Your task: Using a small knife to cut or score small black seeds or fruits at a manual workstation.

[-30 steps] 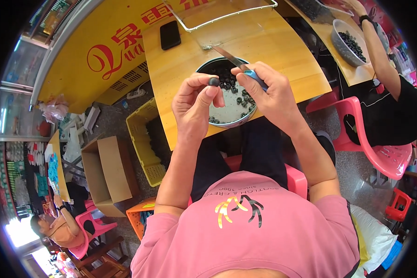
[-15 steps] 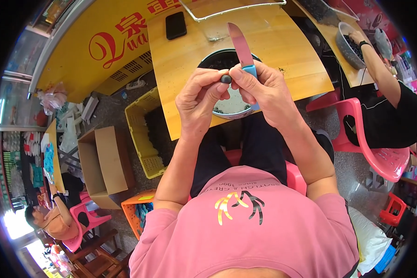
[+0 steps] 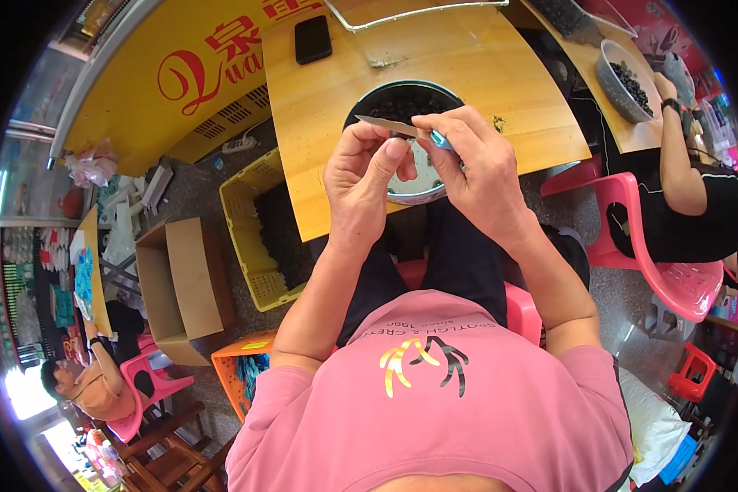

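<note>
My left hand [image 3: 361, 184] is closed in a pinch over the table edge. The small dark round piece seen in it a moment earlier is now mostly hidden behind its thumb and fingers. My right hand [image 3: 482, 168] grips a knife [image 3: 389, 125] by its light-blue handle. Its blade points left and lies across the tips of my left fingers. Under both hands stands a round tub [image 3: 359, 107], partly covered by them. Dark pieces lie at its far side, and its pale bottom shows nearer me.
A black phone [image 3: 312, 41] lies on the wooden table [image 3: 517, 90], near a white wire frame [image 3: 418, 18]. On the left are a yellow crate [image 3: 239, 238] with dark contents and a cardboard box [image 3: 193, 279]. A co-worker's arm [image 3: 682, 160] is beside a grey bowl [image 3: 623, 86] at right.
The knife has swung from upright to nearly flat, its blade coming down to the left over my left fingertips. The dark round piece has gone out of sight.
</note>
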Motion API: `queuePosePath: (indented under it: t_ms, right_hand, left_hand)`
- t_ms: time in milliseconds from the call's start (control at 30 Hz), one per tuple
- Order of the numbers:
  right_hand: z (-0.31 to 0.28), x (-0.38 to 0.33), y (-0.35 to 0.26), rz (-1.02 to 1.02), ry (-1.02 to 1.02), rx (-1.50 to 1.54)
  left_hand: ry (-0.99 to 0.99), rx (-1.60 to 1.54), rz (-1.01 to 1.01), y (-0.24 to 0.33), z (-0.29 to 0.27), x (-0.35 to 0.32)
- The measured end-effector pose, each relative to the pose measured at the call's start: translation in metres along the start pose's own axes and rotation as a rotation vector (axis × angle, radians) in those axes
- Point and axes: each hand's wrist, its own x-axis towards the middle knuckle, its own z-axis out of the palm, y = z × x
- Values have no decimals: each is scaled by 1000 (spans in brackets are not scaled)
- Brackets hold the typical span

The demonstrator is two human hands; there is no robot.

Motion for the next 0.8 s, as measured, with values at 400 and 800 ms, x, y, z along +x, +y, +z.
queuePosePath:
  t_ms: [400, 800]
  right_hand:
    - [-5, -2, 1, -33, 40, 1]
    - [-5, -2, 6, 25, 65, 41]
  left_hand:
    - [-6, -12, -24, -3, 8, 1]
    - [-63, -52, -8, -2, 8, -1]
